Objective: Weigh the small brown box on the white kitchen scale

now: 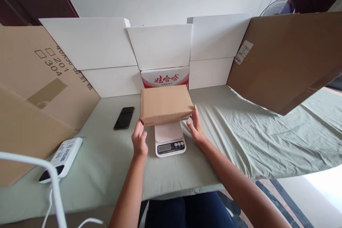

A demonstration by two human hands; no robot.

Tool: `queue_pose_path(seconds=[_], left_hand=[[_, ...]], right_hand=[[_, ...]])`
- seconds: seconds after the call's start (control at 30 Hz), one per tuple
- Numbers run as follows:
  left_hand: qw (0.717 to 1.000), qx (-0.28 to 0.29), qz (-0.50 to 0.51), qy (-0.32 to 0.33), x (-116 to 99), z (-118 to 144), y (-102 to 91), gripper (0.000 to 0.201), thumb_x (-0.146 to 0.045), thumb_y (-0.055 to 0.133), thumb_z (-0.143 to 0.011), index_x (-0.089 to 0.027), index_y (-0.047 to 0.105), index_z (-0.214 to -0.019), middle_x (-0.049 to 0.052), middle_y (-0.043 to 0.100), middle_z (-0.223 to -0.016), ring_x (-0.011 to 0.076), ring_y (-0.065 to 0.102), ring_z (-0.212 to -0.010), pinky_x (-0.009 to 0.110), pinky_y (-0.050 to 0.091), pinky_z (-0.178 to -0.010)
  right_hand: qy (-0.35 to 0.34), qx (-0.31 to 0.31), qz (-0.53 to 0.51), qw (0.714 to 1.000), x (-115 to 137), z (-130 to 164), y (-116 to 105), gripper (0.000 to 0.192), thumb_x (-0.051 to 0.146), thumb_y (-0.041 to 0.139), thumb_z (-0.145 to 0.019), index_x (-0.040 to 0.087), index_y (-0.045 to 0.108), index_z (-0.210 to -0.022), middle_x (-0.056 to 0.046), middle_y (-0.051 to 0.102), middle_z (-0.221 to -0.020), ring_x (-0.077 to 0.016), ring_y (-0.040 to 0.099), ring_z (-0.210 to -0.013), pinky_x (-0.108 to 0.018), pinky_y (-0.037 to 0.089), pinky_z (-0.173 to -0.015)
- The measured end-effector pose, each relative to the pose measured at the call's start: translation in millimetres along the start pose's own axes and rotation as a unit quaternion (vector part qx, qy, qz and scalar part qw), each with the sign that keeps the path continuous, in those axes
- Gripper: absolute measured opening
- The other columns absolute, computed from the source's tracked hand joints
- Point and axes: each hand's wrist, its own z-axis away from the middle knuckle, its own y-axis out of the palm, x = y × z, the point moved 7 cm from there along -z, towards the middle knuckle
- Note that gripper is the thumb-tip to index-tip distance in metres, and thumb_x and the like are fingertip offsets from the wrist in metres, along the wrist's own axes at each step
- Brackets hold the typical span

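A brown cardboard box [167, 101] is held between my two hands at the middle of the table, above the back part of a white kitchen scale [168, 133]. My left hand [139, 139] supports its near left corner, fingers partly under the edge. At the near right corner, my right hand [197, 126] has its fingers against the side, thumb apart. The scale's display [164, 148] and buttons face me, and the box hides the rear of its platform. Whether the box touches the platform, I cannot tell.
A black phone [124, 118] lies left of the scale. Farther left is a white power strip [62, 158] near a white curved stand [52, 171]. Large cardboard panels [283, 60] flank the green-clothed table [101, 178]; white boxes [160, 46] line its back.
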Motion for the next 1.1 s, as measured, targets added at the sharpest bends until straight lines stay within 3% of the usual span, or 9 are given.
queue_pose_path(seconds=[0.13, 0.23, 0.7, 0.8, 0.93, 1.0, 1.1], left_hand=[[0.999, 0.009, -0.024, -0.032, 3.2, 36.6, -15.9, 0.074, -0.039, 0.065, -0.083, -0.016, 0.059, -0.153, 0.016, 0.060, -0.156, 0.0384, 0.047, -0.152, 0.053, 0.034, -0.128], [0.998, 0.012, -0.033, -0.050, 4.4, 46.4, -18.9, 0.074, -0.040, 0.063, -0.082, -0.016, 0.060, -0.152, 0.016, 0.060, -0.155, 0.0382, 0.048, -0.151, 0.052, 0.036, -0.127], [0.995, -0.037, -0.024, -0.086, 6.2, 45.7, -23.1, 0.076, -0.038, 0.064, -0.079, -0.014, 0.060, -0.151, 0.020, 0.063, -0.152, 0.0395, 0.048, -0.151, 0.055, 0.034, -0.127], [0.998, -0.048, -0.017, -0.043, -9.0, 43.4, -22.9, 0.074, -0.038, 0.064, -0.080, -0.016, 0.060, -0.151, 0.018, 0.058, -0.158, 0.0380, 0.045, -0.153, 0.052, 0.034, -0.128], [0.991, -0.131, -0.006, 0.038, -33.5, 38.5, -32.4, 0.069, -0.036, 0.058, -0.086, -0.019, 0.058, -0.153, 0.013, 0.050, -0.165, 0.0325, 0.043, -0.155, 0.046, 0.037, -0.127], [0.989, -0.144, -0.007, 0.029, -34.4, 36.0, -33.4, 0.066, -0.034, 0.056, -0.088, -0.018, 0.059, -0.152, 0.014, 0.052, -0.164, 0.0317, 0.045, -0.155, 0.045, 0.038, -0.126], [0.993, -0.114, -0.013, -0.003, -27.8, 33.3, -28.5, 0.064, -0.038, 0.056, -0.091, -0.018, 0.060, -0.151, 0.015, 0.054, -0.161, 0.0326, 0.046, -0.154, 0.045, 0.039, -0.126]], right_hand=[[0.017, -0.005, 0.014, 1.000, 11.2, 27.2, -8.8, 0.074, 0.058, 0.052, -0.104, 0.041, 0.022, -0.169, -0.004, 0.034, -0.175, -0.0316, 0.040, -0.158, -0.053, 0.047, -0.121], [0.013, -0.021, 0.023, 0.999, 18.3, 30.6, -13.0, 0.068, 0.059, 0.052, -0.103, 0.038, 0.033, -0.165, -0.008, 0.044, -0.168, -0.0340, 0.045, -0.153, -0.055, 0.050, -0.117], [-0.040, -0.014, 0.047, 0.998, 40.2, 23.3, -11.9, 0.057, 0.052, 0.050, -0.105, 0.035, 0.042, -0.159, -0.011, 0.052, -0.156, -0.0340, 0.051, -0.144, -0.052, 0.055, -0.105], [-0.038, -0.024, 0.051, 0.998, 40.1, 22.9, -13.9, 0.059, 0.055, 0.049, -0.104, 0.034, 0.042, -0.158, -0.012, 0.052, -0.155, -0.0354, 0.052, -0.142, -0.054, 0.054, -0.105], [-0.034, -0.081, 0.025, 0.996, 37.7, 22.5, -22.7, 0.061, 0.057, 0.048, -0.103, 0.036, 0.038, -0.160, -0.013, 0.050, -0.155, -0.0357, 0.056, -0.136, -0.056, 0.054, -0.103], [-0.032, -0.091, 0.012, 0.995, 36.9, 22.2, -24.2, 0.061, 0.056, 0.049, -0.103, 0.036, 0.037, -0.160, -0.013, 0.049, -0.155, -0.0354, 0.057, -0.135, -0.056, 0.054, -0.103], [-0.022, -0.076, 0.018, 0.997, 36.1, 21.5, -21.6, 0.061, 0.058, 0.049, -0.103, 0.036, 0.040, -0.159, -0.013, 0.050, -0.155, -0.0359, 0.055, -0.138, -0.056, 0.053, -0.106]])
